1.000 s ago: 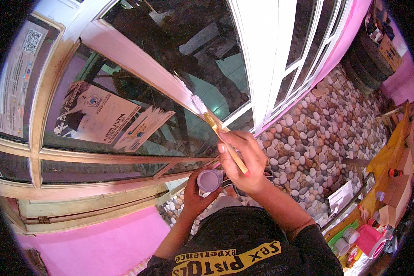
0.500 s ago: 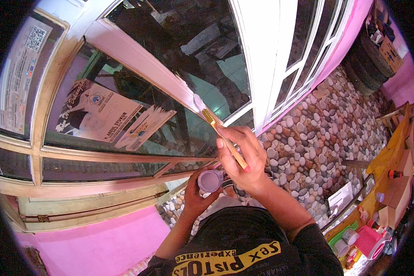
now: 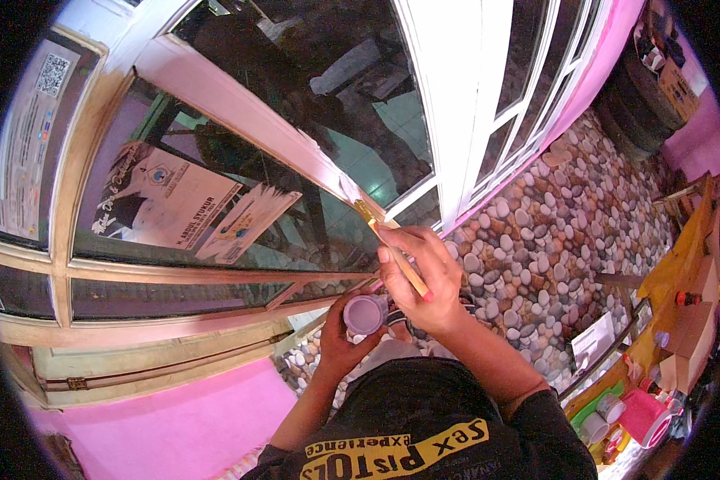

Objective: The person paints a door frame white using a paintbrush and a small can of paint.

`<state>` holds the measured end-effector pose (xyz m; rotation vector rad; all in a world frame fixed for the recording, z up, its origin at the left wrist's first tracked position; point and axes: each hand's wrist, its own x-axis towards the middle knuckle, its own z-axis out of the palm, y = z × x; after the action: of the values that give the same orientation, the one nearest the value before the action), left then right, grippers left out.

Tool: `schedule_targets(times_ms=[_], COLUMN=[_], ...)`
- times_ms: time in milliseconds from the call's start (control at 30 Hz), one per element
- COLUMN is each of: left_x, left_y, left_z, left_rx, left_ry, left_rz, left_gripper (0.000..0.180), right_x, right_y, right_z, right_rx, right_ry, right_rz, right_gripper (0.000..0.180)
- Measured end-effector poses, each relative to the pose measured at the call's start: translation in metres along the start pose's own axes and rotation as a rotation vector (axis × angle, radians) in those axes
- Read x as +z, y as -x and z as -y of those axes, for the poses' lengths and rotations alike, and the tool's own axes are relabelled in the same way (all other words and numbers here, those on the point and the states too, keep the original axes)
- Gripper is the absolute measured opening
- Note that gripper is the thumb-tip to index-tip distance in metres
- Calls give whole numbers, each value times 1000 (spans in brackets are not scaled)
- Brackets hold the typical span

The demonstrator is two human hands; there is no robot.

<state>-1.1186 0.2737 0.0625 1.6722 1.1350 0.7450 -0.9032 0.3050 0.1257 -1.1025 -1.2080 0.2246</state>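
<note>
In my right hand [image 3: 426,272] is a paintbrush [image 3: 400,258] with a wooden handle and a red tip. Its bristles rest against the wooden window frame post [image 3: 296,148], which is whitish pink along its upper length and barer wood lower down. My left hand [image 3: 346,340] is wrapped round a small cup of pale purple-grey paint [image 3: 365,314], held below the brush near my body. Dark glass panes [image 3: 312,88] lie on both sides of the post, and a torn poster [image 3: 176,196] shows on the left one.
White-painted frames [image 3: 456,104] stand to the right. Pebble-patterned flooring [image 3: 528,256] stretches below them. Stacked tyres [image 3: 636,112] are at the far right. At the lower right, cups [image 3: 610,408] and a pink container [image 3: 645,418] stand beside a cardboard box [image 3: 692,336]. A pink wall [image 3: 168,424] is at the lower left.
The brush tip has moved slightly down the post, toward me. The view has shifted a little. My left hand keeps the cup in nearly the same place.
</note>
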Motion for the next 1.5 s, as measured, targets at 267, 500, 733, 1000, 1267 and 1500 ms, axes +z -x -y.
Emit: schedule_targets(times_ms=[267, 500, 733, 1000, 1267, 1500], left_x=[1, 1, 3, 2, 1, 1], left_y=[0, 0, 1, 1, 2, 1], left_z=[-4, 0, 0, -2, -1, -2], left_rx=[9, 9, 20, 33, 63, 49], left_ry=[-44, 31, 80, 11, -21, -22], left_rz=[-7, -9, -11, -7, 5, 3], left_gripper=[75, 76, 76, 76, 76, 75], right_x=[-3, -8, -6, -6, -3, -6], right_y=[30, 34, 30, 42, 39, 53], right_z=[-29, -29, -27, -38, -33, -45], right_rx=[202, 287, 189, 257, 205, 302], right_ry=[45, 2, 35, 54, 75, 105], right_rz=[77, 103, 42, 56, 57, 78], right_gripper=[22, 28, 20, 19, 19, 20])
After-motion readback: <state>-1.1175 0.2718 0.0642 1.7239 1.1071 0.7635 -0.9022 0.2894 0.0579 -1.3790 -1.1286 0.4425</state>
